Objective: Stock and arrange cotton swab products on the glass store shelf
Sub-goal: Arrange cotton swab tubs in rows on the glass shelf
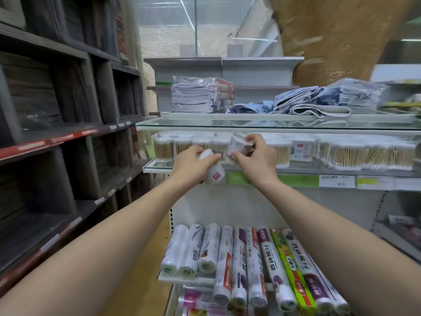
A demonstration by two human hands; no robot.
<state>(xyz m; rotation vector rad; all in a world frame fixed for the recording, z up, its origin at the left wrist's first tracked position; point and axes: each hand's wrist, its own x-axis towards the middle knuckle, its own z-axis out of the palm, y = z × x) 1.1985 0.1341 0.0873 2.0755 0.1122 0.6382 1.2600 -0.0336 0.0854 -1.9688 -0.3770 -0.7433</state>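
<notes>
Cotton swab tubs, clear with wooden sticks showing, stood in rows on the middle glass shelf, stretching from the left end far to the right. Left hand held a white swab container tilted just in front of the shelf edge, grip curled round it, a small red label on its side, writing too small to read. Right hand gripped a second, blurred container at the front row, fingers closed on it. Both hands close together, nearly touching. To the right in the row, a white boxed pack with a red mark and green print, unreadable. Above, on the upper glass shelf, bagged folded cloths and loose blue-patterned towels, one bag with handwritten figures, illegible. Below the swabs, a green shelf strip with price tags, blurred. Nearer and lower, rolls of plastic wrap, one marked "PE". Dark wooden shelving with red edge strips along the left.
</notes>
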